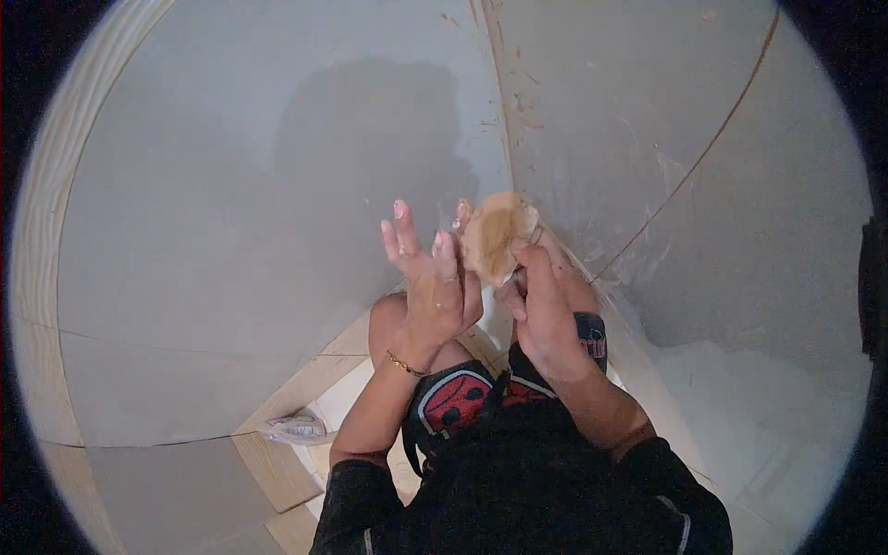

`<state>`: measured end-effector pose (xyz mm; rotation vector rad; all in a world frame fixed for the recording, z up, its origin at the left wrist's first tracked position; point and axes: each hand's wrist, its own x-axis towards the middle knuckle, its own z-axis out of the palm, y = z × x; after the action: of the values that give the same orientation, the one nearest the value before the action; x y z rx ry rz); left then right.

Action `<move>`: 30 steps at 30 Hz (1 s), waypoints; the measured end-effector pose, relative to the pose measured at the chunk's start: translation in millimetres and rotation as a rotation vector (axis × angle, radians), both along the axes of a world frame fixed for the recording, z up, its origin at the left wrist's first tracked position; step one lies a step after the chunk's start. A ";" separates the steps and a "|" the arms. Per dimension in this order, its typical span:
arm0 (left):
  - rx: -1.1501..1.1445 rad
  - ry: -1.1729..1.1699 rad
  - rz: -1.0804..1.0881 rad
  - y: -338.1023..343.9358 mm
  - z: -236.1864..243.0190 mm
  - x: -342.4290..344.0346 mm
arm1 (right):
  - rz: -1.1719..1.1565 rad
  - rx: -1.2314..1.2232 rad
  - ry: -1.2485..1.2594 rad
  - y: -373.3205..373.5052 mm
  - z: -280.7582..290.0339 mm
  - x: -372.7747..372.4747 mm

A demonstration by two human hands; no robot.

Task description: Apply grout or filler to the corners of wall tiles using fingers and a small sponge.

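In front of my knees, my right hand (543, 310) pinches a flat, roundish tan piece (499, 236) by its lower right edge. Its surface looks smeared with a brownish paste, and its rim is ragged and whitish; its exact kind I cannot make out. Just left of it is my left hand (430, 282), raised with the fingers apart and pale residue on their tips. One of its fingertips is close against the piece's left edge; whether it touches cannot be told. A gold-coloured bracelet (405, 365) circles my left wrist.
Grey panels (185, 213) surround me, meeting at a brown-smeared corner seam (499, 92). Pale wooden strips (268, 467) edge the panels at the lower left. A clear plastic packet (296, 427) lies beside my left forearm. White dusty smears mark the right panel (721, 250).
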<state>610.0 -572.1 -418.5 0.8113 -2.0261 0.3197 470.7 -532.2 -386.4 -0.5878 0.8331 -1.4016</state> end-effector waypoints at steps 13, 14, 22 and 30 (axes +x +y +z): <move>0.486 0.466 -0.340 -0.5 42.8 9.8 | 0.081 -0.090 0.070 -10.8 12.6 -27.8; 0.490 0.446 -0.393 -1.5 46.4 9.0 | 0.106 -0.091 0.092 -9.5 14.2 -28.2; 0.421 0.273 -0.306 -3.7 38.0 3.4 | 0.084 -0.133 0.123 -8.2 3.9 -33.0; 0.918 0.684 -0.380 20.1 43.3 -11.1 | -0.046 -0.008 0.039 -18.5 -6.3 -34.2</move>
<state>599.0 -552.0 -375.2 0.8648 -1.5483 -1.0407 436.5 -550.8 -392.6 -0.6065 0.8771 -1.4400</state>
